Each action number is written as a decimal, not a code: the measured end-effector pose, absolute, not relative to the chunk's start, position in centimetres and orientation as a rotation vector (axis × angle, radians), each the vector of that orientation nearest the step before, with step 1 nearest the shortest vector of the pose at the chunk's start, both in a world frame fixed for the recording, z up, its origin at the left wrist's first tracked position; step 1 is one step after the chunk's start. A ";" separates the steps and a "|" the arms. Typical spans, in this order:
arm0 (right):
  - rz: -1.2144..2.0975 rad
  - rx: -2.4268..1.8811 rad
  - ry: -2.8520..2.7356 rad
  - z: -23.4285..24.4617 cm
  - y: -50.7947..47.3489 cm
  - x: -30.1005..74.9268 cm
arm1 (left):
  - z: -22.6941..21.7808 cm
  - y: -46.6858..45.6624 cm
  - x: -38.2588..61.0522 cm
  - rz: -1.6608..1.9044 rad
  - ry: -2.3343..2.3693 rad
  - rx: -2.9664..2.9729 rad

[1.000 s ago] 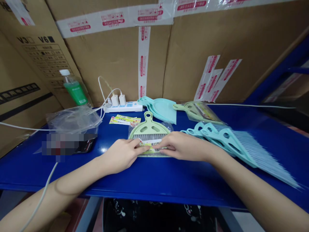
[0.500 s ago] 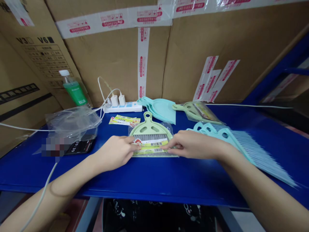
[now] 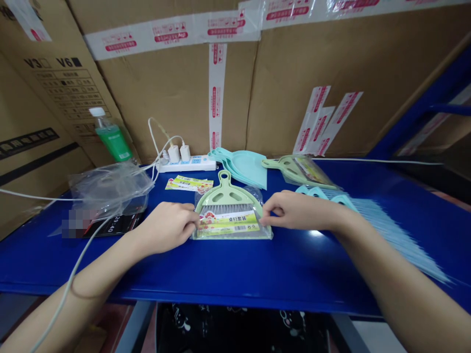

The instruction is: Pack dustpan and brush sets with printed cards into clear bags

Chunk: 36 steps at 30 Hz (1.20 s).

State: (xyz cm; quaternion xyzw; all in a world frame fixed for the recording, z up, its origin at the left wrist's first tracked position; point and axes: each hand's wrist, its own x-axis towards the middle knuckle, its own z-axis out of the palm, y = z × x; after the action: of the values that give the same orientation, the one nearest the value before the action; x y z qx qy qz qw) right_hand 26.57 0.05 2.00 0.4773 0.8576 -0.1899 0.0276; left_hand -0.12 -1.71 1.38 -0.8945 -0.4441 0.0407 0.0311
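Note:
A light green dustpan and brush set (image 3: 225, 197) with grey bristles lies in a clear plastic bag (image 3: 265, 234) on the blue table, handle pointing away from me. Over the bristles is a yellow-green and white label card (image 3: 228, 223). My left hand (image 3: 171, 226) is closed, its curled fingers at the bag's left edge. At the opposite edge my right hand (image 3: 290, 211) pinches the bag with thumb and forefinger. Beside my right arm lie several light blue brushes (image 3: 393, 230), their handles partly hidden by the hand.
Light blue dustpans (image 3: 246, 166) and another bagged green set (image 3: 301, 171) lie behind. Loose label cards (image 3: 189, 183), a white power strip (image 3: 198, 163), clear bags (image 3: 110, 186), a phone (image 3: 114, 225) and a green bottle (image 3: 113, 139) are at left. Cardboard boxes (image 3: 165, 88) wall the back.
Both hands have moved outward from the label card to the bag's side edges, with the fingers drawn in. The whole label now shows. The bagged set has barely moved.

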 end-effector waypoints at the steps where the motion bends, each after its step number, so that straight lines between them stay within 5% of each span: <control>1: -0.589 1.469 2.650 1.8 0.1 26.4 | 1.3 -1.7 -0.1 0.122 -1.363 -2.759; 9: -0.755 1.464 2.547 1.0 0.1 26.0 | 1.0 -1.7 0.1 0.046 -1.287 -2.870; 19: -0.536 1.556 2.547 1.0 0.1 25.6 | 0.1 -1.4 -0.2 0.008 -1.299 -2.868; 36: -1.071 1.699 2.631 0.9 0.4 26.0 | 0.3 -1.4 -0.1 0.170 -1.285 -2.813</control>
State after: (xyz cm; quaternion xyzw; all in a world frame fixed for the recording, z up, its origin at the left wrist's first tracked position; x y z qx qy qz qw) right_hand 26.03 0.45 0.95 0.5114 0.7921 -0.3225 -0.0841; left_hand -0.08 -1.41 0.35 -0.9080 -0.4148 0.0547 0.0219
